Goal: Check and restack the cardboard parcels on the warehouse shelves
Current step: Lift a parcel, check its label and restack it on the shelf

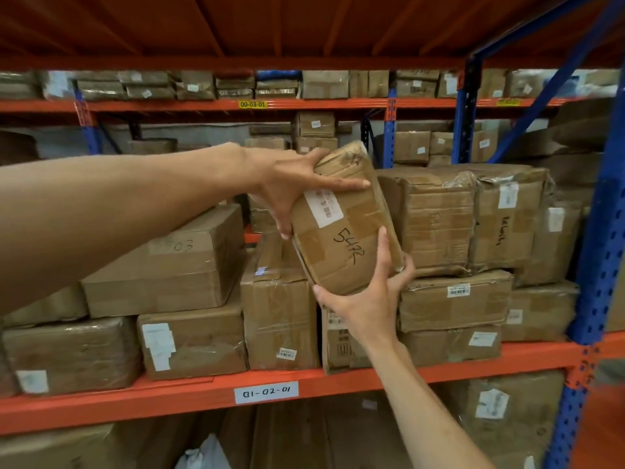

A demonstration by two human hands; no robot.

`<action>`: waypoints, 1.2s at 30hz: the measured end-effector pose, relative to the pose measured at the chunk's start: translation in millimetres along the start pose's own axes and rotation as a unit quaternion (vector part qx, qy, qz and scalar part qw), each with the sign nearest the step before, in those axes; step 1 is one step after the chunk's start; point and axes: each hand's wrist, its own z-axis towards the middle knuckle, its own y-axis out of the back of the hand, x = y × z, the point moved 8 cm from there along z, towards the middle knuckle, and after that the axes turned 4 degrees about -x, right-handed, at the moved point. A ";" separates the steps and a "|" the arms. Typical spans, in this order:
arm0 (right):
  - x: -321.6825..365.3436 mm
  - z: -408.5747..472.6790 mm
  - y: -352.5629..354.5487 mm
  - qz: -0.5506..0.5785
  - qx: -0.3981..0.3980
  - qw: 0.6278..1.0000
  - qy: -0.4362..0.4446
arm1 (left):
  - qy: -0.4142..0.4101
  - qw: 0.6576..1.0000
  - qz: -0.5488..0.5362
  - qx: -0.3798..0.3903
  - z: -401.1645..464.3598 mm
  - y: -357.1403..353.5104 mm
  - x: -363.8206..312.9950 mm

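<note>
A small taped cardboard parcel [341, 228] with a white label and handwritten black marks is held tilted in the air in front of the middle shelf. My left hand [287, 187] grips its upper left side, fingers spread over the top edge. My right hand [368, 292] holds its lower right corner from below. Under it stands a tall parcel [277, 316]. To the right lies a stack of crumpled parcels [453, 218], and a large flat box [169, 265] sits on others to the left.
The orange shelf beam [473, 367] carries a white label reading 01-02-01. A blue upright [595, 265] stands at the right edge. More parcels fill the far rack [324, 84] behind and the shelf below [507, 411]. An orange deck [304, 25] hangs overhead.
</note>
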 end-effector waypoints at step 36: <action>-34.0 110.8 -178.6 -0.250 0.388 0.847 0.263 | 0.272 0.960 -0.006 -0.063 -64.7 -253.2 111.7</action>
